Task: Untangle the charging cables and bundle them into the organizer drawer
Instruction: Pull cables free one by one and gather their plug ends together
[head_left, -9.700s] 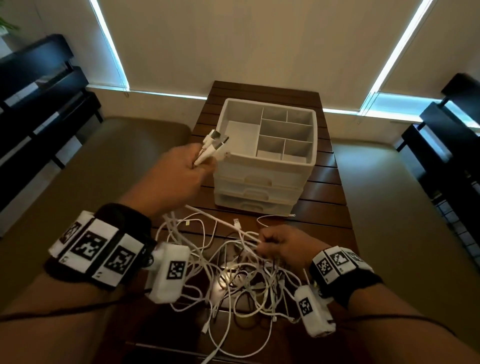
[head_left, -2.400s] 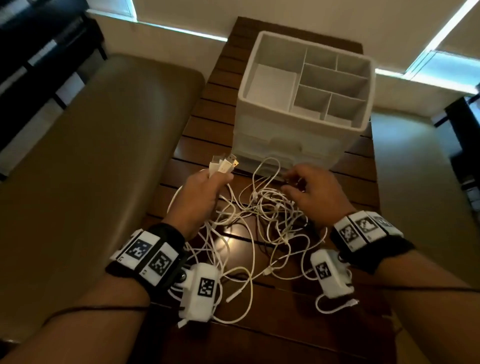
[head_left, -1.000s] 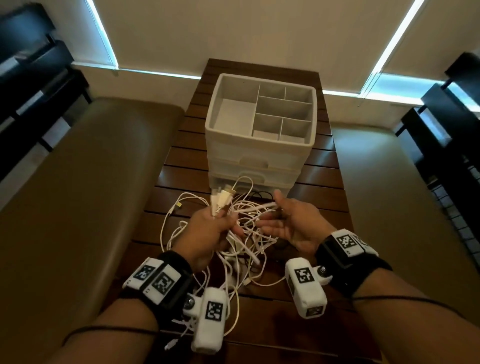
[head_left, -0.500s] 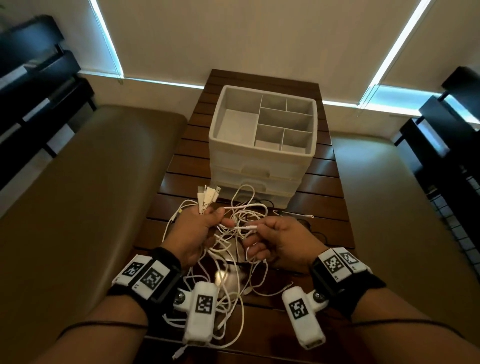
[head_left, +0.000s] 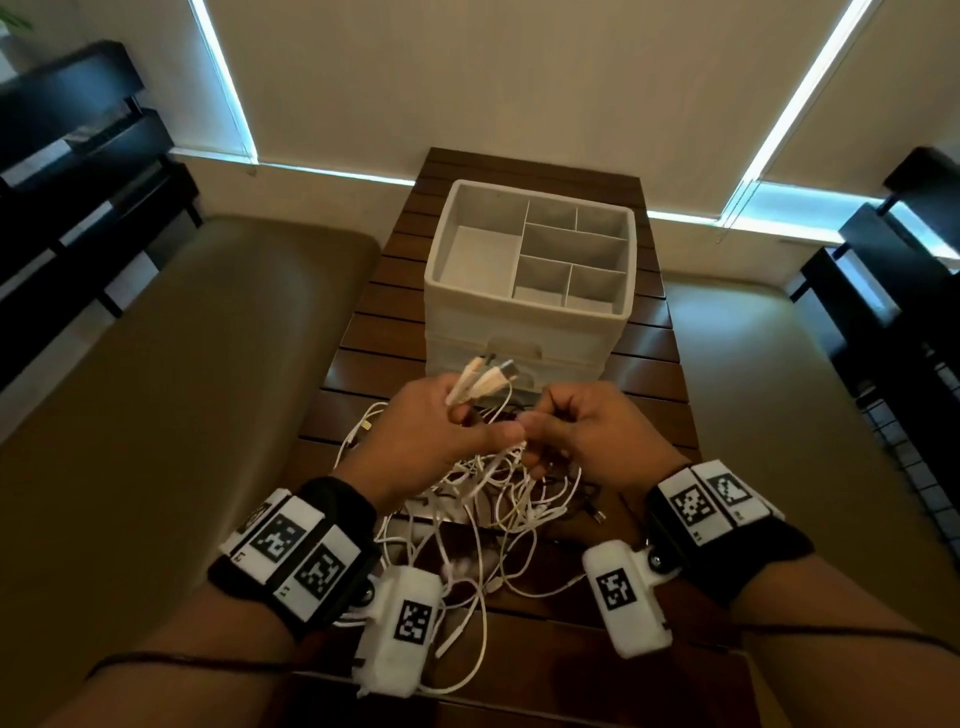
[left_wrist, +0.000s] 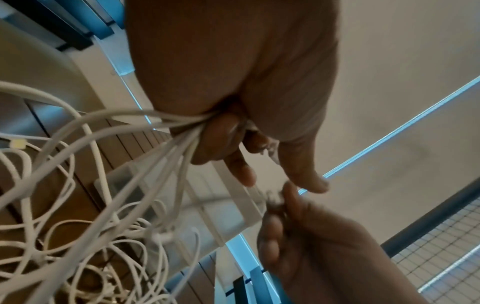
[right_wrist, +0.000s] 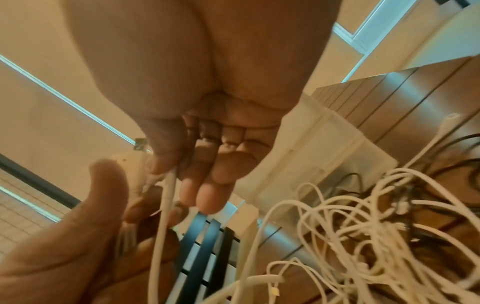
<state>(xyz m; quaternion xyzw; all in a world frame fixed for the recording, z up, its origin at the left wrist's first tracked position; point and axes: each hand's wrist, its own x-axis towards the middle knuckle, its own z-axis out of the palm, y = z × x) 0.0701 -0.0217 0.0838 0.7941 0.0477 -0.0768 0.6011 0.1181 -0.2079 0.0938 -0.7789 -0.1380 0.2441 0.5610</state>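
My left hand (head_left: 436, 431) grips a bunch of white cable ends (head_left: 483, 382), whose plugs stick up above the fist. In the left wrist view several cables (left_wrist: 145, 131) run out of its palm, and its thumb and forefinger reach toward my right hand (left_wrist: 306, 236). My right hand (head_left: 579, 436) sits close against it, with thumb and forefinger pinching one white cable (right_wrist: 167, 189) near its end. Below both hands the tangled white cables (head_left: 493, 514) lie on the table. Behind them stands the white organizer (head_left: 519, 325), its top compartments bare and its drawers closed.
The brown slatted table (head_left: 363, 322) is narrow, with tan padded benches (head_left: 171, 374) on both sides. Black shelving (head_left: 78, 171) stands at far left and far right. A thin black cable (head_left: 597, 514) lies among the white ones.
Both hands have risen a little and closed together. The right hand has brought its cable end up against the left thumb. The organizer has not moved.
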